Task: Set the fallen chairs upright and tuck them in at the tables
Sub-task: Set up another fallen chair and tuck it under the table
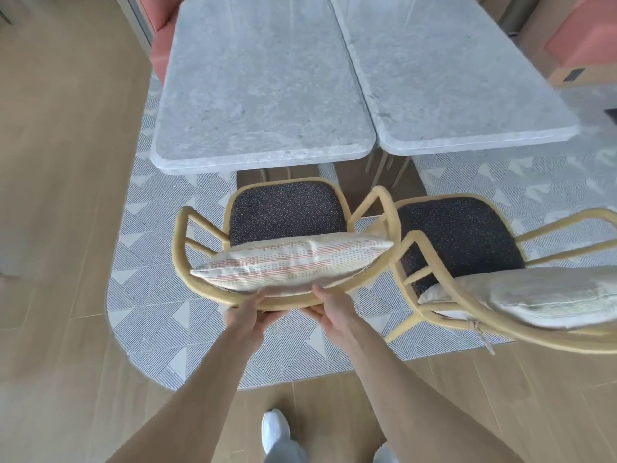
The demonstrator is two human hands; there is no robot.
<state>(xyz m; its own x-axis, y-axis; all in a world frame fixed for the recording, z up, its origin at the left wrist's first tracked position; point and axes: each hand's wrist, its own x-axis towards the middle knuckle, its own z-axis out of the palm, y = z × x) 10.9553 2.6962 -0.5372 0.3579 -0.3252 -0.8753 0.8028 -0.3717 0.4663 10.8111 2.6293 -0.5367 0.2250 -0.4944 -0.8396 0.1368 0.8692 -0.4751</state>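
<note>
Two yellow-framed armchairs stand upright in front of two grey stone tables. Left chair (pixel 287 212) sits centre frame, dark speckled seat facing the left table (pixel 260 85), front edge of seat just short of the table's near edge, not tucked under. A striped cream cushion (pixel 290 262) leans against its curved backrest. Left hand (pixel 245 310) grips the back rail at lower centre, fingers curled under the rail, thumb on top. Right hand (pixel 334 305) grips the same rail just beside it, fingers wrapped under, thumb over the top. Both forearms reach up from the bottom of the frame. Right chair (pixel 460 235) stands at right of frame, angled, its armrest touching or overlapping the left chair's right armrest, cannot tell which. It faces the right table (pixel 450 71) and is also not tucked in. A pale cushion (pixel 547 295) lies on its back part, lower right. Both chairs stand on a grey patterned rug (pixel 157 289) over a wooden floor (pixel 60 195). Pink upholstered seating (pixel 160 58) shows behind the tables, upper left and upper right. White shoe (pixel 275 429) at bottom centre.
</note>
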